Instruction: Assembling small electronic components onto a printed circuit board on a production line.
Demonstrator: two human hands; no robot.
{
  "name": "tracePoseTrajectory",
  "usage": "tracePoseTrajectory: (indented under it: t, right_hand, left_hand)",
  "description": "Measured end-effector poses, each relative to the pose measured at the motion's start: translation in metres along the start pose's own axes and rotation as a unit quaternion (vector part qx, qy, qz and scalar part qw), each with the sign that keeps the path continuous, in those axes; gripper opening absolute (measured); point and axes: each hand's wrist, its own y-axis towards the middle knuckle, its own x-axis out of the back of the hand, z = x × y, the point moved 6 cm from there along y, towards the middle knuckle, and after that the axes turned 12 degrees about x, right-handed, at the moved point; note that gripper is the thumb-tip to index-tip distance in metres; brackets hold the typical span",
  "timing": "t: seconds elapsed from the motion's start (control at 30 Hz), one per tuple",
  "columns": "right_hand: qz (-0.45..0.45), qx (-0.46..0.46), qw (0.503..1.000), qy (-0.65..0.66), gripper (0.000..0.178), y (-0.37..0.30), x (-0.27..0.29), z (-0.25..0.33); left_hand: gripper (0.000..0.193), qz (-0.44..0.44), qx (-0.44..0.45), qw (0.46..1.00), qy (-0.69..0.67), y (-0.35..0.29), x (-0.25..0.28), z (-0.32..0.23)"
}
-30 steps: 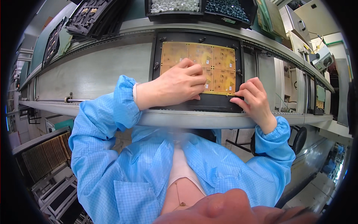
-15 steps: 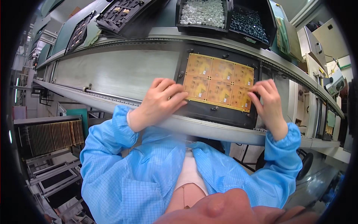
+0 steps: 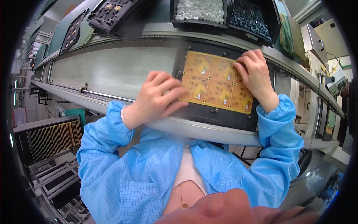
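A yellow-brown circuit board panel (image 3: 209, 80), divided into several sections with small white labels, lies in a black carrier frame (image 3: 199, 108) on the conveyor. Beside the panel's left edge is my left hand (image 3: 158, 95), its fingers loosely bent and apart with nothing in them; the fingertips are slightly blurred. Over the panel's far right part, my right hand (image 3: 257, 74) has its thumb and fingertips drawn together. Whatever lies between those fingertips, if anything, is hidden. Small black clips (image 3: 213, 110) sit along the carrier's edges.
Beyond the far rail stand a black bin of whitish parts (image 3: 200, 11) and another of dark blue parts (image 3: 250, 22). A black tray (image 3: 112, 16) leans at the far left. The near rail (image 3: 212, 128) runs before me. A rack of boards (image 3: 52, 138) stands left.
My right hand has moved from the panel's right edge to its far right part, fingers closing together. My left hand has shifted slightly leftward. The view has tilted a little.
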Motion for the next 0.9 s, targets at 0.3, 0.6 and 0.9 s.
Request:
tracePoseTrajectory:
  t: [0.3, 0.6, 0.9]
  right_hand:
    - [-0.009, -0.065, 0.997, 0.050, 0.019, 0.003, -0.007, -0.012]
    - [-0.023, -0.128, 0.965, 0.228, 0.030, 0.008, 0.005, -0.023]
    - [-0.132, -0.165, 0.925, 0.317, 0.020, -0.004, 0.073, -0.035]
  left_hand:
    - [0.042, 0.085, -0.118, 0.988, -0.051, 0.021, -0.055, -0.051]
    - [0.053, -0.055, 0.037, 0.997, 0.032, 0.093, -0.033, 0.014]
    - [0.019, 0.015, 0.273, 0.920, -0.279, 0.090, 0.061, 0.087]
